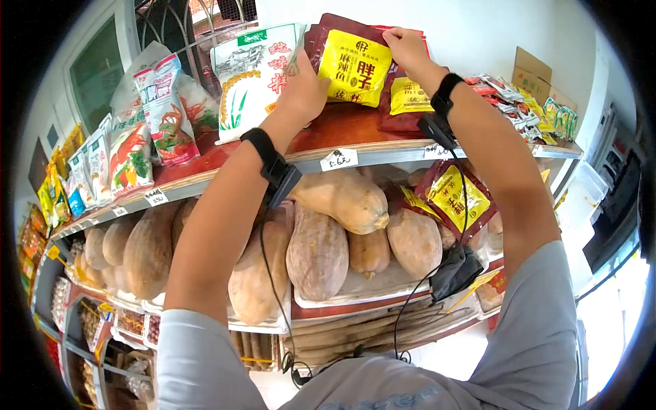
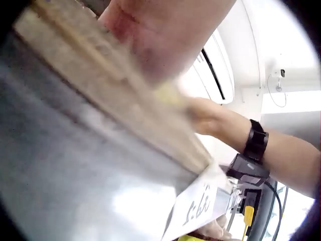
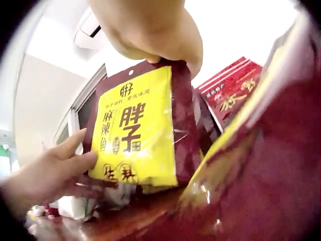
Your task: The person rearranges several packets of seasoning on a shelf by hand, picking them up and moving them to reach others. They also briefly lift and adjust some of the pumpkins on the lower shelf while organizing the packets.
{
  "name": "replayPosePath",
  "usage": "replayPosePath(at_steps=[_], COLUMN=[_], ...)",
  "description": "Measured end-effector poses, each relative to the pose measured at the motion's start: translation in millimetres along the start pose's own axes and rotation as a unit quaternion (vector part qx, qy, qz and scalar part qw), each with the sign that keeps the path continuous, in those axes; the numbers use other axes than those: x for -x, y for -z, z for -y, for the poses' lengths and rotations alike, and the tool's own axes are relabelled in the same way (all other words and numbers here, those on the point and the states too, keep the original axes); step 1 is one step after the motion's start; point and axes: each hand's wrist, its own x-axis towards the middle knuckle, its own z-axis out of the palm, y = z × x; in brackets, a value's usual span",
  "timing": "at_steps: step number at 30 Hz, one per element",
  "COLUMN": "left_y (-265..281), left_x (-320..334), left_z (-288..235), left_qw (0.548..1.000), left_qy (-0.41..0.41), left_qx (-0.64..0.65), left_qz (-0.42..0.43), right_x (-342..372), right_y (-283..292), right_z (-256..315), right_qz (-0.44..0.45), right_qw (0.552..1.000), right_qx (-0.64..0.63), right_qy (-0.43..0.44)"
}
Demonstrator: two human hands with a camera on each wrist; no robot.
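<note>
From where I stand, the yellow-and-maroon packet (image 1: 356, 68) is up at the top shelf (image 1: 301, 145), face outward and a little tilted, just right of a big white bag (image 1: 239, 102). Both hands have it. The left hand (image 1: 301, 92) pinches its left side low down, thumb across the front; the right hand (image 1: 408, 51) has its fingers bent in a pinch at the top right corner. Whether the bottom edge touches the shelf, I can't tell.

It looks light to me — a flat pouch of glossy film, probably soft in the middle and firmer along its sealed borders. That shine suggests it could slip under a loose grip, though I doubt it breaks easily. The maroon margins seem the best hold, near the corners as here; squeezing the middle would likely make it bulge.

Counting up: one packet between the hands, one like it (image 1: 412, 96) to its right on the shelf, and two more (image 1: 456, 195) below, by the squashes (image 1: 318, 256). More maroon ones sit layered behind — how many, I can't see. One big white bag, two price cards (image 1: 339, 160) between the wrists, two black straps (image 1: 263, 147); the squashes overlap too much for a sure number.
</note>
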Motion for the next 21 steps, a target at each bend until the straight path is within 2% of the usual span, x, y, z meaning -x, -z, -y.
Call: replayPosePath(at_steps=[1,2,4,7,8,9,11,12,16,17,18,19,21], left_y=[-0.3,2.9,18.3,47.4,47.6,47.8,49.6,47.0,38.2,30.2,23.3,17.5,22.0], left_x=[-0.7,-1.4,-2.6,-4.4,-9.1,-12.3,-17.2,-20.5,-18.7,-16.2,-15.3,-14.5,-0.5], left_z=[0.0,-3.5,-18.5,-41.0,-36.6,-31.3,-23.7,-16.9,-5.6,-5.0,-4.2,-2.5,-23.2], left_qw=[0.998,0.998,0.988,0.982,0.979,0.979,0.982,0.976,0.972,0.989,0.977,0.977,0.965], left_qy=[-0.026,-0.026,0.028,0.045,0.002,0.002,0.105,0.132,0.138,0.080,0.020,0.021,0.010], left_qx=[-0.028,-0.028,-0.145,-0.162,-0.192,-0.192,0.025,0.085,0.094,-0.058,-0.207,-0.206,-0.256], left_qz=[-0.041,-0.041,0.040,0.091,0.066,0.067,0.155,0.150,0.165,0.106,0.043,0.044,-0.057], right_x=[-7.4,-14.9,-27.8,-31.3,-32.1,-32.6,-33.2,-33.1,-24.1,-17.7,-13.5,-10.7,-5.4], right_y=[-4.4,-7.9,-14.0,-15.8,-14.6,-12.9,-9.7,-9.6,-10.5,-11.9,-13.7,-16.9,-26.9], right_z=[-3.5,-6.1,-10.6,-4.1,0.7,5.5,14.2,18.6,30.1,31.8,32.9,31.8,18.0], right_qz=[0.006,0.012,0.020,0.018,0.009,0.010,0.020,-0.008,-0.008,0.021,0.051,0.052,0.015], right_qw=[1.000,1.000,1.000,0.999,0.998,0.998,0.999,0.999,1.000,1.000,0.999,0.999,0.996], right_qx=[0.006,0.012,0.019,0.029,0.033,0.033,0.036,0.030,0.026,0.010,-0.005,-0.005,0.036], right_qy=[0.002,0.006,0.011,0.032,0.049,0.048,0.024,0.015,-0.007,0.003,0.013,0.012,0.078])
